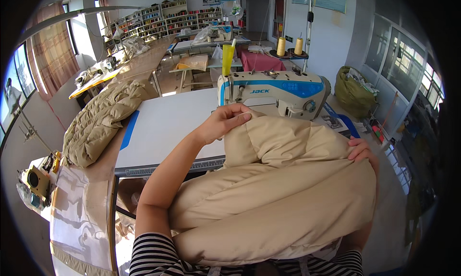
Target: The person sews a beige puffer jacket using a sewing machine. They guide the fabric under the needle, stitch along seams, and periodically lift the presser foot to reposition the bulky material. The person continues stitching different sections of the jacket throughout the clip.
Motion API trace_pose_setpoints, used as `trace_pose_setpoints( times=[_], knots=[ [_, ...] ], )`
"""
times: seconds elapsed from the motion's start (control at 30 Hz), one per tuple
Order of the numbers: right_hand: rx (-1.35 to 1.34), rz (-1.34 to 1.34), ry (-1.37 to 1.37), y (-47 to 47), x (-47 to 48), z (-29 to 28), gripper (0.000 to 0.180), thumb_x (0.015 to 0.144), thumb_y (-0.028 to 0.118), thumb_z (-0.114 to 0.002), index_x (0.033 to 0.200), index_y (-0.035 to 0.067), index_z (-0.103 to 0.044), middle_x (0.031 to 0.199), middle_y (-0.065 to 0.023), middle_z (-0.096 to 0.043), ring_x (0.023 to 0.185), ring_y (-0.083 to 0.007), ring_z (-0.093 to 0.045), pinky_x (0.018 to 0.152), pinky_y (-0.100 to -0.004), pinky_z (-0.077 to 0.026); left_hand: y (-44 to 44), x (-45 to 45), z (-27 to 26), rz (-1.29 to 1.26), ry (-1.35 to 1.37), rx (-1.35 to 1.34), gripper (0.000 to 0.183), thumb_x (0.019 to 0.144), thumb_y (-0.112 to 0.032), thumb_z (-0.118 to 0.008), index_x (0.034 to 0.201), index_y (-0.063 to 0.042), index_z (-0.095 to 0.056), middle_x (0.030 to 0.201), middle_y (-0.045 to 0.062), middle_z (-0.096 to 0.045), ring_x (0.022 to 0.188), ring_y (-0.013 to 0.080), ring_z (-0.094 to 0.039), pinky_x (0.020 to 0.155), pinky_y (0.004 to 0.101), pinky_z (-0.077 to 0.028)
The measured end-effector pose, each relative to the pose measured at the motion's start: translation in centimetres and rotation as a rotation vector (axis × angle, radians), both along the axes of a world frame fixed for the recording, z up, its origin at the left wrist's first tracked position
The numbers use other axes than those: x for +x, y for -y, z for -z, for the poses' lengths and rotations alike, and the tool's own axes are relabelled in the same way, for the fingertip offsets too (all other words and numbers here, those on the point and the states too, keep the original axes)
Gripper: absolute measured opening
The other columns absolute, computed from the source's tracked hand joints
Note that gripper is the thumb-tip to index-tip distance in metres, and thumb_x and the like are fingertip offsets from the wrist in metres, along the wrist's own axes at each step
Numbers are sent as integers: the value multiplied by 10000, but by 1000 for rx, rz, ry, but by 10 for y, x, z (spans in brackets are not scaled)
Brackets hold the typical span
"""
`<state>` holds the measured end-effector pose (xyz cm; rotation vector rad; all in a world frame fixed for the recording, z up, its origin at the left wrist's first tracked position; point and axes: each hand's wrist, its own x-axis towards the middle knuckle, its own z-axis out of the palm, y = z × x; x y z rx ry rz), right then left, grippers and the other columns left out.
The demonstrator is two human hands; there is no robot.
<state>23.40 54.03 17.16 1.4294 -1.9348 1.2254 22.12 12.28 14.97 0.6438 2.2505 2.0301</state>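
A puffy beige quilted garment (273, 196) lies across my lap and rises over the front edge of the sewing table. My left hand (232, 121) pinches its upper left edge between thumb and fingers, just in front of the sewing machine. On the right, my right hand (360, 150) grips the garment's upper right edge; its thumb is hidden by the fabric. The white and blue Jack sewing machine (270, 90) stands right behind the cloth, which hides part of its base. The needle area is mostly covered by my left hand and the fabric.
A folded olive-beige quilted piece (108, 121) rests left of the white sewing table (162, 124). A yellow holder (227, 60) stands on the machine. Thread cones (281, 46) sit behind at the right, and a green sack (354, 92) is on the floor. More sewing stations and thread shelves stand farther back.
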Motion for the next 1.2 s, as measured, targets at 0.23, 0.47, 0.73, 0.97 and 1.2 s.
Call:
trace_pose_setpoints(
  times=[0.23,0.47,0.73,0.97,1.2],
  knots=[
    [552,295,329,-7,-8,72,365,902,-81,-459,1150,77,-675,1208,-90,-640,1139,-271,-594,982,-371,-470,-30,13,64,87,45,-180,223,1012,-149,-571,1144,1,-669,1048,24,-670,1001,90,-594,903,245,-462],
    [853,-214,123,146,-54,74,246,892,60,-559,1116,33,-656,1134,-108,-675,1078,-292,-613,1041,-403,-433,-21,26,61,176,41,-80,218,1005,-41,-528,1209,-20,-603,1091,38,-652,977,85,-570,868,238,-447],
    [-63,-589,370,114,-46,-43,331,1017,330,-550,796,83,-542,716,14,-545,632,-77,-519,672,-241,-468,9,30,92,41,-96,-590,276,1007,-302,-584,969,-45,-675,835,53,-672,742,202,-607,697,340,-483],
    [786,22,117,180,-44,65,142,936,106,-634,1051,27,-660,1065,-90,-700,893,-189,-680,789,-341,-536,21,71,32,-330,-135,-74,240,991,-220,-632,911,3,-666,691,-35,-494,652,42,-378,570,223,-347],
    [-440,-795,599,153,-45,-14,250,1013,278,-459,858,93,-520,806,-38,-580,774,-156,-561,856,-393,-482,80,127,-50,-131,-308,-119,619,847,-542,-700,878,74,-645,791,95,-634,693,166,-552,596,283,-383]
  ],
)
